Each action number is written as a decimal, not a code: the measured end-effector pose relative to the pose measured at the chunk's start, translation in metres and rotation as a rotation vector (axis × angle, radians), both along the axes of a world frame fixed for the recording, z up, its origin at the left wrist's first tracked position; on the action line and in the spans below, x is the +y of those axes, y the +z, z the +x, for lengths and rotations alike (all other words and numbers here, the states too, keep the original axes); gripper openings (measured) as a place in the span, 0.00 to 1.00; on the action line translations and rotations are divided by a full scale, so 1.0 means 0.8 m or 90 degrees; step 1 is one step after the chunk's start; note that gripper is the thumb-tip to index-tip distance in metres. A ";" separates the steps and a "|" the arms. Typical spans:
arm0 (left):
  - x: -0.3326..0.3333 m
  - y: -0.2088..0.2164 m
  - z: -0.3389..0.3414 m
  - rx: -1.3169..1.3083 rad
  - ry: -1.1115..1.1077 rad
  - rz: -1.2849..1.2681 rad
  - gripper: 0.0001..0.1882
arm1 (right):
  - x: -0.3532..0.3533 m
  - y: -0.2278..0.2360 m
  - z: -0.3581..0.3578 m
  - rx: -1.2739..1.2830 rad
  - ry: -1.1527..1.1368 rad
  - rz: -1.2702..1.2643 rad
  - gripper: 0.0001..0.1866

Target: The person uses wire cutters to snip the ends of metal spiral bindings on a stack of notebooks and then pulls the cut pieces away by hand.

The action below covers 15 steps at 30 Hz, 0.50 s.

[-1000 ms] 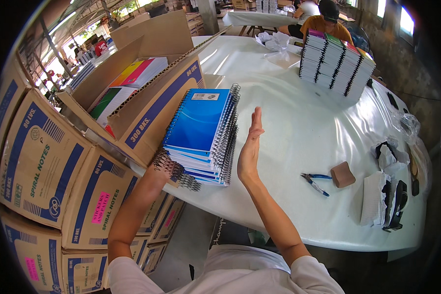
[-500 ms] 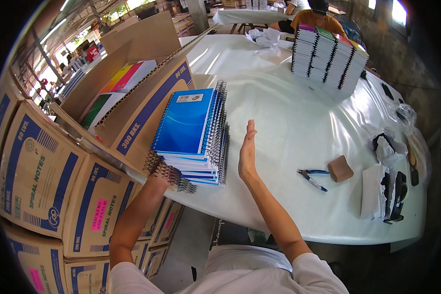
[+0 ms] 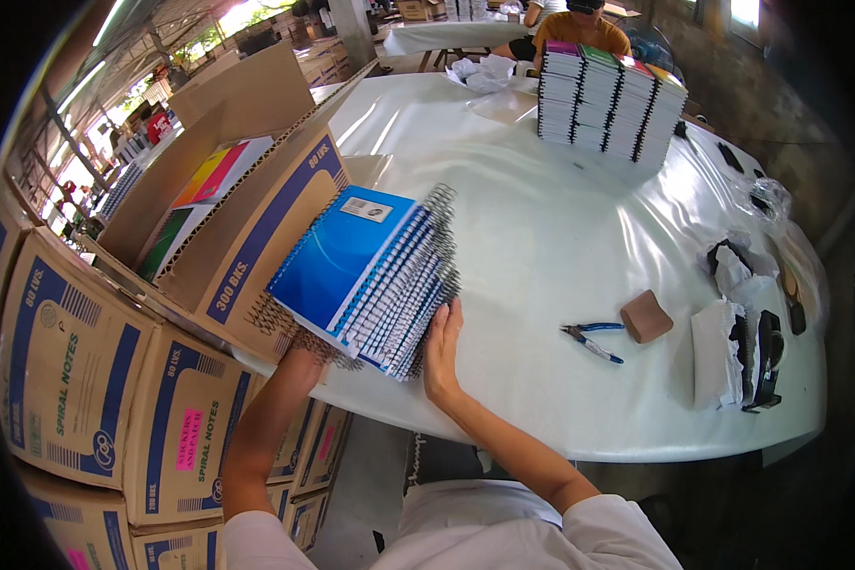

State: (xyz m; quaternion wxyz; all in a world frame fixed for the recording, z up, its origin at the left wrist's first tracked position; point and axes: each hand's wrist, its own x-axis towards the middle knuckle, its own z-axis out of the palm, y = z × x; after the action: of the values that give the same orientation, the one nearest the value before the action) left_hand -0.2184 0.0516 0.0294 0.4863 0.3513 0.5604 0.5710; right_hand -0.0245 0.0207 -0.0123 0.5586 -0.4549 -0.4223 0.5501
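A stack of blue spiral notebooks (image 3: 356,261) is tilted up off the white table (image 3: 541,237), leaning toward the open cardboard box (image 3: 256,204). My right hand (image 3: 442,351) presses flat against the stack's near right side, by the wire spirals. My left hand (image 3: 306,353) is under the stack's near left corner, mostly hidden by it. The box holds more notebooks with coloured covers (image 3: 209,180).
Printed cardboard boxes (image 3: 95,380) are stacked at my left. Blue-handled pliers (image 3: 591,340), a brown block (image 3: 646,315) and white papers with black clips (image 3: 741,342) lie to the right. Another pile of spiral notebooks (image 3: 608,100) stands at the far side, with a person behind it.
The notebook stack has gone from lying flat to tilting up toward the box. My right hand moved from beside the stack to pressing its near edge.
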 end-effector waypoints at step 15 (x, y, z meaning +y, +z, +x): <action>0.022 -0.004 0.005 0.019 -0.009 0.007 0.25 | -0.029 -0.026 0.161 -0.325 -0.054 0.177 0.30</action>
State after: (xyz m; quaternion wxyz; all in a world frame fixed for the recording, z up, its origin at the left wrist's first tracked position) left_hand -0.2141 0.0689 0.0261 0.4797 0.3664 0.5623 0.5652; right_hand 0.1039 -0.0025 -0.0335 0.5141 -0.5149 -0.6010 0.3308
